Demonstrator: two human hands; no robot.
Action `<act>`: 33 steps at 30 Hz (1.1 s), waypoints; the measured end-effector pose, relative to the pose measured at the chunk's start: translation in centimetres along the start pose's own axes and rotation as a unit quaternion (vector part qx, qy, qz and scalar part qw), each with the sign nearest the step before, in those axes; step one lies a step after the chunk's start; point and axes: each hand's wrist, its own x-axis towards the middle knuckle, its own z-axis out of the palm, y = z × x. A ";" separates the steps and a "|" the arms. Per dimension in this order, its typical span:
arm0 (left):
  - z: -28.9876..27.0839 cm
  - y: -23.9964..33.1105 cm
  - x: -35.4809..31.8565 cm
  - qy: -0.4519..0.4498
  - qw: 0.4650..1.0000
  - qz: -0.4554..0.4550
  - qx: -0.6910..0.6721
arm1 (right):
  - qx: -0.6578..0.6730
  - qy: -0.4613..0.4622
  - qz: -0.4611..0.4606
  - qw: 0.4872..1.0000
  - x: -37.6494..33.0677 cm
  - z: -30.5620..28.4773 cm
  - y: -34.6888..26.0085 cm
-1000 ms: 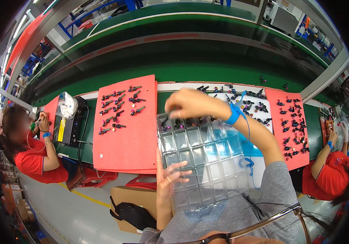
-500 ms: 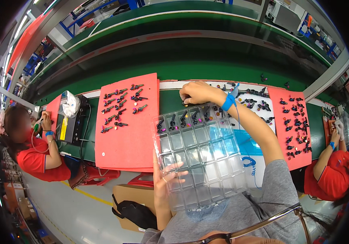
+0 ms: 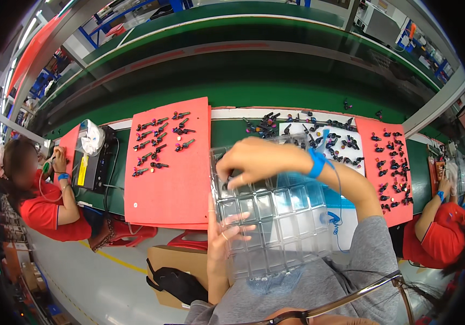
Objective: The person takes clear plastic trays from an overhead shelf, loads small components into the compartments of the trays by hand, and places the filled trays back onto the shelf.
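Note:
A clear plastic tray [image 3: 289, 230] with rows of square compartments is tilted before me. My left hand [image 3: 226, 239] grips its left side from underneath, the fingers showing through the plastic. My right hand [image 3: 262, 160], with a blue wrist strap [image 3: 317, 163], reaches over the tray's far left corner. Its fingers are pinched around a small black part, mostly hidden, at a compartment there. The hand covers much of the far row. Beyond it, small black stemmed parts [image 3: 267, 124] with pink ends lie in a heap, and others lie on a white sheet [image 3: 350, 222].
Red foam boards, one at left [image 3: 167, 197] and one at right [image 3: 400, 214], carry rows of similar parts. A black box [image 3: 102, 170] stands farther left. Co-workers sit at left [image 3: 48, 208] and right [image 3: 433, 233]. A black bag [image 3: 181, 284] lies on a carton below.
My right hand has moved from the table beyond the tray back and left, over the tray's far left corner. The heap it covered now shows. My left hand still holds the tray.

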 end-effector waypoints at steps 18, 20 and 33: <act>-1.6 -0.3 -1.0 0.025 1.000 0.015 -0.004 | -0.209 0.169 0.362 0.893 0.2 0.6 14.2; -1.4 -0.2 -1.1 0.028 0.999 0.014 -0.005 | -0.213 0.131 0.331 0.910 0.0 0.4 13.9; -1.0 0.2 -0.3 0.017 1.000 0.000 0.005 | 0.065 0.051 0.083 0.993 -1.5 1.3 -0.1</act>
